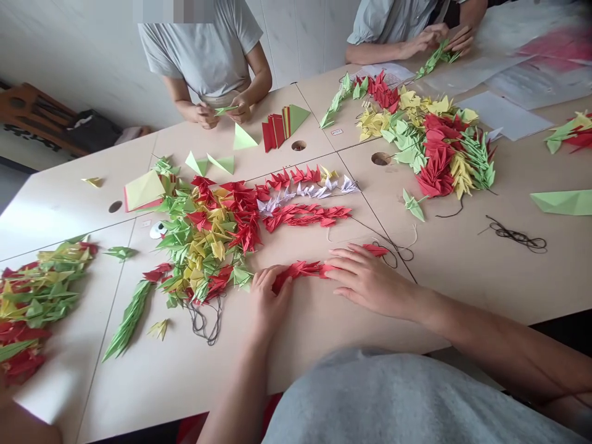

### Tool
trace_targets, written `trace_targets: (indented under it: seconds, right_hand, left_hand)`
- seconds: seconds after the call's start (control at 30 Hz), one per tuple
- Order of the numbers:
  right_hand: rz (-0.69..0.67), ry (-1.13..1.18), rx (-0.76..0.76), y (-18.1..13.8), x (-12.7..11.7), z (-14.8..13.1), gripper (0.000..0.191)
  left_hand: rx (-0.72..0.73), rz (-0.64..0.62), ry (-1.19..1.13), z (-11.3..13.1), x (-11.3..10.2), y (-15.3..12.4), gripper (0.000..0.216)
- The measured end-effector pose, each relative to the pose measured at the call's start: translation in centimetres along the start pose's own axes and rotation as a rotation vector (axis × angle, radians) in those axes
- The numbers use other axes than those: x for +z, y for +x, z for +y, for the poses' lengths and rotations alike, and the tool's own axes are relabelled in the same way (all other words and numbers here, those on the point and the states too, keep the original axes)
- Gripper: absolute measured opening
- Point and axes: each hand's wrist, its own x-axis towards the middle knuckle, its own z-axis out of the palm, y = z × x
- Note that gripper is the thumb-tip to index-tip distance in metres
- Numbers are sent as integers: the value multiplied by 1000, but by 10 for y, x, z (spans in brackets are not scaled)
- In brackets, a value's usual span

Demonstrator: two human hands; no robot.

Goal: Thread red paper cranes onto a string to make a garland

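A string of red folded paper cranes (303, 269) lies along the table in front of me. My left hand (269, 299) is at its left end, fingers curled and thumb bent against the red paper. Stretched flat over the right part of the same string, my right hand (370, 280) has its fingers apart, and one red crane (375, 250) shows just beyond them. Dark thread loops (392, 254) lie past that crane. Farther up the table are a red crane string (308, 215) and a white one (308, 194). A big heap of green, yellow and red cranes (203, 237) touches the area left of my left hand.
Across the table, one person's hands (226, 113) fold green paper; another person's hands (439, 42) hold green cranes. Crane heaps lie at right (437, 148) and far left (46, 290). Folded paper sheets (277, 129), black thread (518, 235) and table holes (380, 159) are around.
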Motion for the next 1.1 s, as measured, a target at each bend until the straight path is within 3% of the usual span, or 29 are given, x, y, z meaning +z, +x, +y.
trace_targets:
  seconds: [0.2,0.33,0.73,0.87,1.03,1.1]
  right_hand:
    - [-129,-25,-67,15,15,-8,51]
    - [-143,-20,-10,14,21,-2,40]
    - [-105,38,19,24,2,-4,17]
    - [-113,23,13,33,5,-11,31]
    - [-213,-12,61,38,13,-16,19]
    - [-194,-28,61,40,14,-18,24]
  left_hand:
    - [13,-20,-22,-1,-1,0,17]
    - [-3,-26,-22,-2,0,0,17]
    - [1,-43,-39,-2,0,-1,16]
    - [-5,-47,-38,-2,0,-1,18]
    - [-52,-43,-23,-3,1,-1,24]
    - [-57,-45,-21,-3,2,-1,26]
